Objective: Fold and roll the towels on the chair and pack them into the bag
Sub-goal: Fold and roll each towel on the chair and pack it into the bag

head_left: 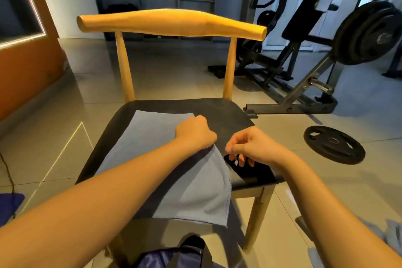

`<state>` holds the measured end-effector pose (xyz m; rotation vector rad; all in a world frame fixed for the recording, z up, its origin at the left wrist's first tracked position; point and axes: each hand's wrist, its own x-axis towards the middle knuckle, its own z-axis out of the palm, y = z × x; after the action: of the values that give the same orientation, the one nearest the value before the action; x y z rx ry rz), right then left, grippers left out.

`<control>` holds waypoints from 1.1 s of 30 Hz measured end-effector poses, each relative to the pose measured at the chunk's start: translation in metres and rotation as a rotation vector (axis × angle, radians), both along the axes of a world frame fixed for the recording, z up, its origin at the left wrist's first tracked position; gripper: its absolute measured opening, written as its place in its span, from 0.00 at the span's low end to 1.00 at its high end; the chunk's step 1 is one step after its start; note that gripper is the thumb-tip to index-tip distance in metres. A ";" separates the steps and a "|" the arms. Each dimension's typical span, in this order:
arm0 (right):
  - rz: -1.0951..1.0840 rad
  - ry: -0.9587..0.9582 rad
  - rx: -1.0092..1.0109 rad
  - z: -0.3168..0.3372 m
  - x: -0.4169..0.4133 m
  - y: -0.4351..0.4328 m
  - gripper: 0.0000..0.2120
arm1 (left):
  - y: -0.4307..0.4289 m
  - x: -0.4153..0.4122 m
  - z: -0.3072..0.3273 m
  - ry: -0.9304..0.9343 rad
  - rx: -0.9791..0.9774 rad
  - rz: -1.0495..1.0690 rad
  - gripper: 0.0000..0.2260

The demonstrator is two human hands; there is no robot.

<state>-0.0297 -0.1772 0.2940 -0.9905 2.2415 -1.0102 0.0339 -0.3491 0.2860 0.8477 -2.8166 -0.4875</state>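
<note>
On the wooden chair (173, 25) with the black seat, a grey-blue towel (152, 143) lies spread flat. Its long axis runs from the backrest toward the person, and its near end hangs over the front edge of the seat. It covers the left and middle of the seat and leaves the right strip bare. Right of the chair, a weight machine (367, 32) stands on the tiled floor with a loose weight plate (334, 144) lying in front of it. A purple-blue bag (174, 254) with a black strap sits at the bottom edge of the view, just below the towel's hanging end. More pale blue cloth (391, 233) shows at the lower right, too cut off to name for sure.

The left hand (195, 130) is closed in a fist on the towel's right edge near its far corner. The cloth rises toward the wrist there, so the hand appears to grip it. The right hand (245, 148) hovers over the bare seat just right of that edge, fingers loosely curled and holding nothing.

The edge to be folded lies under the left hand and just left of the right hand. A fold would probably carry it leftward across the towel's long axis.
</note>
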 end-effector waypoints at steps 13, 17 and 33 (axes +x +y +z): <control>-0.022 0.359 0.135 -0.018 0.003 -0.078 0.09 | -0.062 0.069 -0.034 0.307 0.380 0.038 0.11; 0.036 0.413 0.206 -0.020 0.001 -0.085 0.06 | -0.063 0.075 -0.037 0.323 0.319 -0.027 0.10; -0.041 0.404 0.030 -0.015 -0.020 -0.080 0.08 | -0.102 0.073 -0.033 0.133 -0.203 -0.103 0.20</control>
<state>-0.0496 -0.2573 0.2785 -1.2292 2.6007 -0.8483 0.1067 -0.4510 0.2528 0.6104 -2.7374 -0.2548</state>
